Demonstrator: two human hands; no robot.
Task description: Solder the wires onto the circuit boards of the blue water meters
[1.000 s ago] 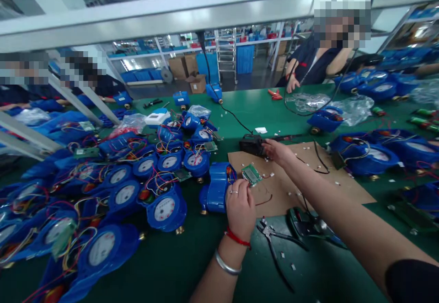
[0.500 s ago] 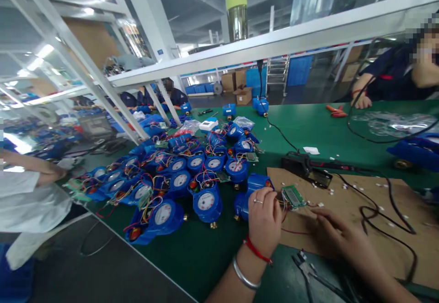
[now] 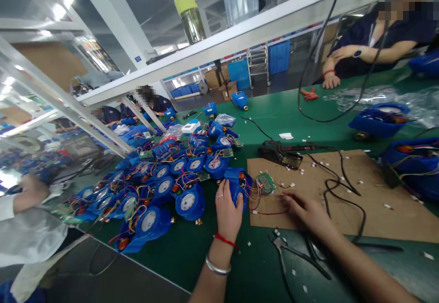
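**Hands settle at the cardboard mat's near edge**

Since the earlier frame the right hand (image 3: 305,209) has slid forward onto the cardboard mat (image 3: 346,193), and the small green circuit board (image 3: 265,183) now lies on the mat rather than lifted beside the left hand (image 3: 228,211).

Nearest, black-handled pliers (image 3: 291,255) lie on the green counter (image 3: 260,271), just short of the mat. The right hand rests palm down on the mat's near edge, fingers loosely spread and holding nothing, beside a thin red wire (image 3: 270,212). The left hand, with a red string and silver bangle at the wrist, is clamped around a blue water meter (image 3: 240,185) at the mat's left edge; coloured wires run from the meter to the circuit board.

Beyond them a black soldering stand (image 3: 279,152) sits at the mat's far corner, its cable looping across the cardboard. To the left a pile of blue meters (image 3: 161,186) covers the counter. Farther back, across the counter, a person in dark blue (image 3: 373,42) leans on folded arms.
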